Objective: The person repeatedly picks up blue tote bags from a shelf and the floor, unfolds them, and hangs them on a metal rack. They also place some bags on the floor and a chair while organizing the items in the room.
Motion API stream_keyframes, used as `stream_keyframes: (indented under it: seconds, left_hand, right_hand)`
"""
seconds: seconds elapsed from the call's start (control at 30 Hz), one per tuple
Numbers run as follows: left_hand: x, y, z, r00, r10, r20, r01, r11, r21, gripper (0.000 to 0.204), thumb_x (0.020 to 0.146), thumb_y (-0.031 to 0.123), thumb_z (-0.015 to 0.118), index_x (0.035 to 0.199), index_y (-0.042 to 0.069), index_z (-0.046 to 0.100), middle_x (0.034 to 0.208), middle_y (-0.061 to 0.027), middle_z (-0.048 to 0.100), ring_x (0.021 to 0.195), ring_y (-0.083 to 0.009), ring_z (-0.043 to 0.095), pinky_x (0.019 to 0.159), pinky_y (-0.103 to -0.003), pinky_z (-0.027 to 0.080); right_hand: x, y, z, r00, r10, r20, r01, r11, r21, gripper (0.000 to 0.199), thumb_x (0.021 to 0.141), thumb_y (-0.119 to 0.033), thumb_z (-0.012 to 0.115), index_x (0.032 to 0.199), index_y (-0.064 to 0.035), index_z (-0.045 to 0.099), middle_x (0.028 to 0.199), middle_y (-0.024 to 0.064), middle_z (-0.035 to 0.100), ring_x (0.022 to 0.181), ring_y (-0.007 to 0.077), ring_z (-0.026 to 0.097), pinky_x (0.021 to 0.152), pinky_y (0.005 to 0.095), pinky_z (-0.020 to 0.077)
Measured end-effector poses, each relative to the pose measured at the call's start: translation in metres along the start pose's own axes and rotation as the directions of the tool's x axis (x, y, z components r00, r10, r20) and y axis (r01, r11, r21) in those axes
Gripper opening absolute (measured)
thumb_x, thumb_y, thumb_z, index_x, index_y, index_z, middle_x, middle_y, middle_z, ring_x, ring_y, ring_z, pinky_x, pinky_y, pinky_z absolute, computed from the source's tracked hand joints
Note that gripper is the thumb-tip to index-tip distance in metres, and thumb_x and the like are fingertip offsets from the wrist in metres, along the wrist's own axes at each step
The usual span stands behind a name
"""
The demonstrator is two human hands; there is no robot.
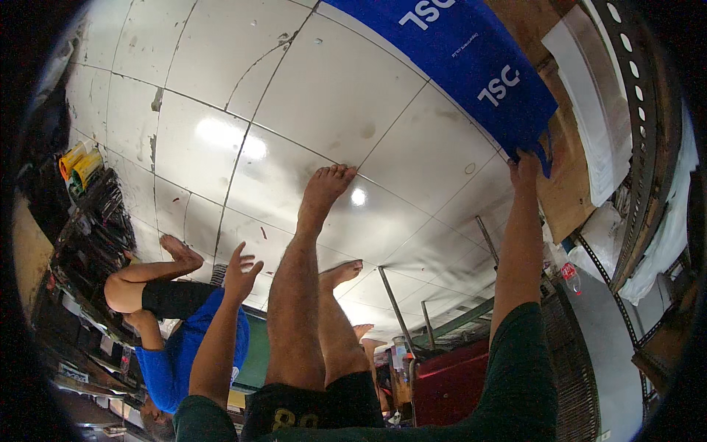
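Long blue sheet material [490, 55] with white lettering stretches from the top of the view down to the right, over the tiled floor. At its near end, by a loose strip, my right hand [523, 168] has its fingers closed on the edge. My right arm reaches far out toward it. My left hand [240, 276] hovers in the air beside my leg, fingers spread and holding nothing. My bare foot [324, 190] shows against the white tiles between the two hands.
Brown cardboard [563, 158] and stacked white sheets [598, 140] lie at the right, beside a perforated metal upright [638, 88]. Metal legs [398, 309] stand near a red surface [456, 387]. A person in a blue shirt [193, 365] sits at my left. Yellow rolls [82, 163] lie farther left.
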State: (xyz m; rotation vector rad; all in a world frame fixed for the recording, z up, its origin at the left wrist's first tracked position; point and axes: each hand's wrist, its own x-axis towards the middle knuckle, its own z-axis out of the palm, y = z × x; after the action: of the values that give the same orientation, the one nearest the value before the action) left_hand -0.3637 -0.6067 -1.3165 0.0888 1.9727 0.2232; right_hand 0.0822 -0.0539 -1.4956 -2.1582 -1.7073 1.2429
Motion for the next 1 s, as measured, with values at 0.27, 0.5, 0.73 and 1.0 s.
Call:
stream_keyframes:
  seconds: [0.27, 0.5, 0.73, 1.0]
  left_hand:
    - [0.002, -0.005, 0.023, 0.992, -0.022, 0.128, 0.033, 0.996, -0.084, 0.070, 0.076, 0.024, 0.069, 0.133, 0.008, 0.031, 0.099, -0.0149, 0.059, 0.093, -0.0244, 0.057, 0.081, -0.035, 0.045]
    - [-0.013, -0.013, 0.020, 0.994, -0.006, 0.114, 0.013, 0.998, -0.061, 0.069, 0.075, 0.020, 0.068, 0.132, 0.007, 0.032, 0.097, -0.0163, 0.060, 0.088, -0.0235, 0.060, 0.077, -0.034, 0.048]
    - [-0.029, -0.007, 0.022, 0.995, 0.088, 0.035, -0.085, 0.992, -0.096, 0.067, 0.074, 0.019, 0.068, 0.131, 0.007, 0.034, 0.098, -0.0169, 0.060, 0.085, -0.0243, 0.061, 0.072, -0.035, 0.049]
    - [-0.119, 0.075, -0.007, 0.947, 0.316, -0.061, -0.320, 0.903, -0.287, 0.048, 0.077, 0.014, 0.065, 0.120, 0.003, 0.046, 0.094, -0.0151, 0.061, 0.084, -0.0217, 0.060, 0.069, -0.032, 0.050]
  right_hand:
    - [0.054, 0.094, -0.028, 0.727, -0.680, 0.097, 0.573, 0.522, -0.631, 0.031, 0.079, -0.006, 0.057, 0.108, -0.0025, 0.047, 0.103, 0.0092, 0.048, 0.087, 0.0228, 0.046, 0.069, 0.0354, 0.0451]
    - [0.017, 0.035, 0.009, 0.966, 0.216, 0.139, -0.252, 0.902, 0.350, 0.050, 0.081, -0.020, 0.060, 0.123, -0.0072, 0.037, 0.115, 0.0112, 0.042, 0.098, 0.0294, 0.047, 0.078, 0.0386, 0.0461]
    - [-0.144, 0.056, 0.061, 0.958, 0.284, -0.050, -0.285, 0.906, -0.313, 0.065, 0.078, -0.024, 0.064, 0.131, -0.0083, 0.030, 0.120, 0.0168, 0.044, 0.111, 0.0312, 0.043, 0.091, 0.0424, 0.0388]
    - [-0.458, -0.119, 0.022, 0.738, 0.300, 0.604, -0.225, 0.954, -0.199, 0.064, 0.076, -0.020, 0.063, 0.131, -0.0073, 0.033, 0.090, 0.0106, 0.061, 0.079, 0.0180, 0.059, 0.075, 0.0304, 0.0462]
